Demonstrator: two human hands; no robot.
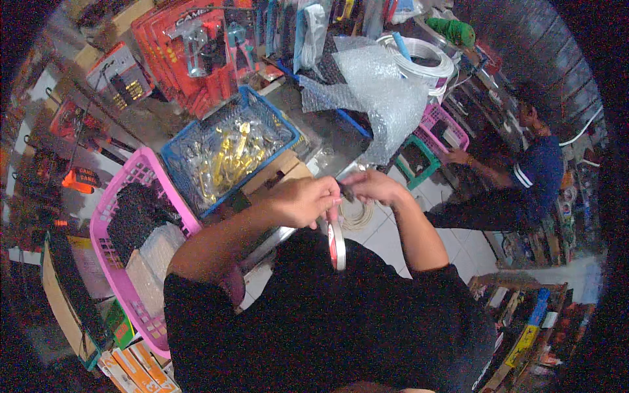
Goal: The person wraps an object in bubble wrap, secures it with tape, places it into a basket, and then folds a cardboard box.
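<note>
Your left hand was clenched around the top of a roll of tape, which hung on edge just above your lap. Your right hand met it, fingertips pinched on something small and dark at the roll's rim, too blurred to identify. I judged the work barely started: no strip was visibly pulled free. Beyond, on the tabletop, lay a bubble wrap sheet, a blue basket of brass fittings and a pink basket.
</note>
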